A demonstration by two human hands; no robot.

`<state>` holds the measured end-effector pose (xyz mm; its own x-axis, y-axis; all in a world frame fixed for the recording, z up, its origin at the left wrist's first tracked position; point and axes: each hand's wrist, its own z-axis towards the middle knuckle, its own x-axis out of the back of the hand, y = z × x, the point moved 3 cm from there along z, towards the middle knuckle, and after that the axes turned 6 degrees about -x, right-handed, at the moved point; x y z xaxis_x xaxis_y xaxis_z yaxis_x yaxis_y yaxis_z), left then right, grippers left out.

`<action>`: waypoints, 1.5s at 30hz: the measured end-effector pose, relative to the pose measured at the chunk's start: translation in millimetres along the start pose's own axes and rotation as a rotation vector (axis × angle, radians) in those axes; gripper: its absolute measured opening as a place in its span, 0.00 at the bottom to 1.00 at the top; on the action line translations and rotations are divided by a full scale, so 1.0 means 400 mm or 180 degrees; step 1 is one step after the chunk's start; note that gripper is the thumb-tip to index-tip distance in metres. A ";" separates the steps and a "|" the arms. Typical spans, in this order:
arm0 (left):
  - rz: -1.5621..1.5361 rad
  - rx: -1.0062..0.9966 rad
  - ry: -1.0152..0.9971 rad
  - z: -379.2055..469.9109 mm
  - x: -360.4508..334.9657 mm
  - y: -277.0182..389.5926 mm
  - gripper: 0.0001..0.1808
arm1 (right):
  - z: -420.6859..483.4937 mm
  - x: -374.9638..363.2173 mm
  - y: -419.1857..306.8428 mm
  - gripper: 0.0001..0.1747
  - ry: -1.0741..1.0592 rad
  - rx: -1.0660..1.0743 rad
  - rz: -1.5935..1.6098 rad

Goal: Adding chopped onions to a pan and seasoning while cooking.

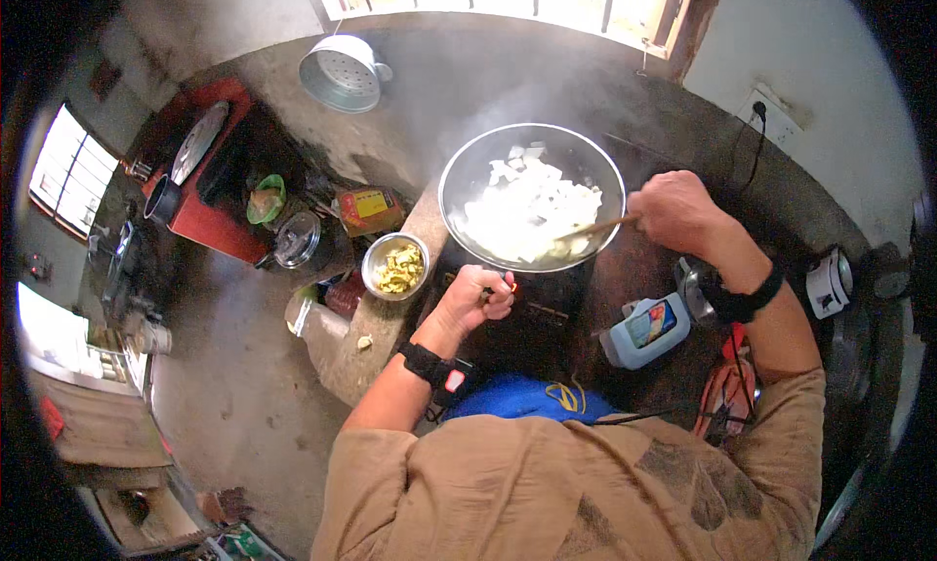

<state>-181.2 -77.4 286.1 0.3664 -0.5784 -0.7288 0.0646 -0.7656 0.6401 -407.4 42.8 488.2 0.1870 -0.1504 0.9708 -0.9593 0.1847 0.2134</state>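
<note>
A steaming wok [463, 187] stands in front of me, with pale white chunks of food [538, 202] spread over its bottom. My left hand [479, 297] is closed around the wok's handle at the near rim. At the right rim, my right hand [677, 209] grips a wooden spatula [596, 228]; its blade reaches into the food, partly covered by it. Left of the wok, a metal bowl [370, 269] of yellowish chopped food [400, 269] rests on a concrete ledge [388, 334].
A perforated metal pot [344, 74] hangs by the window at the back. A light-blue container [648, 330] stands near my right forearm. To the left are a glass-lidded pot [297, 240], a green bowl [266, 200] and a cardboard box [370, 211]. A garlic clove [364, 341] lies on the ledge.
</note>
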 end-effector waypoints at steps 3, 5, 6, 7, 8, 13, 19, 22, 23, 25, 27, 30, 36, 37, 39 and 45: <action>0.0446 -0.0031 0.0098 0.019 0.024 0.021 0.04 | 0.039 -0.032 -0.033 0.09 -0.0433 0.0142 0.0047; 0.0466 -0.0110 0.0164 0.030 0.020 0.028 0.05 | 0.103 -0.112 -0.095 0.09 -0.0508 -0.0128 0.0464; 0.0683 -0.0107 0.0264 0.039 0.019 0.031 0.06 | 0.129 -0.160 -0.097 0.09 -0.0516 -0.0150 0.0450; 0.0902 -0.0109 0.0384 0.044 0.022 0.034 0.07 | 0.159 -0.201 -0.093 0.09 -0.0135 -0.0429 0.0619; 0.0776 -0.0047 0.0460 0.050 0.035 0.031 0.09 | 0.178 -0.218 -0.088 0.09 0.0241 -0.0696 0.0787; 0.0776 -0.0085 0.0622 0.049 0.049 0.037 0.09 | 0.213 -0.163 0.009 0.10 0.0725 -0.1308 0.0419; 0.0567 0.0158 0.0334 0.078 0.098 0.059 0.07 | 0.231 -0.290 -0.098 0.08 0.0164 -0.0117 -0.0129; 0.0437 0.0260 0.0342 0.070 0.081 0.072 0.05 | 0.170 -0.192 -0.080 0.07 0.0208 -0.0190 0.0312; 0.0474 0.0289 0.0434 0.062 0.077 0.074 0.05 | 0.149 -0.132 -0.063 0.07 0.0050 -0.0276 0.0332; 0.0476 0.0280 0.0550 0.060 0.074 0.072 0.04 | 0.112 -0.045 -0.052 0.07 -0.0166 -0.0165 0.0400; 0.0494 0.0277 0.0634 0.063 0.075 0.079 0.04 | 0.084 -0.022 -0.053 0.08 -0.0804 -0.0033 0.0591; 0.0421 0.0628 0.0678 0.068 0.075 0.071 0.05 | 0.122 -0.134 -0.012 0.07 -0.0226 -0.0275 0.0009; 0.0495 0.0572 0.0941 0.044 0.077 0.086 0.07 | 0.184 -0.117 0.053 0.06 0.0789 -0.0796 -0.0290; 0.0498 0.0576 0.0929 0.046 0.070 0.086 0.07 | 0.193 -0.131 0.057 0.06 0.0788 -0.0808 -0.0295; 0.0559 0.0423 0.1120 0.045 0.057 0.094 0.10 | 0.214 -0.179 0.054 0.06 0.0792 -0.0741 -0.0051; 0.0401 0.0446 0.1088 0.048 0.066 0.088 0.08 | 0.138 -0.126 -0.077 0.14 0.0074 -0.0259 0.0572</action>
<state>-186.9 -125.1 284.9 0.6531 -0.5612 -0.5084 -0.1194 -0.7393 0.6627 -399.1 -9.0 426.6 0.0200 -0.0856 0.9961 -0.9576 0.2847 0.0437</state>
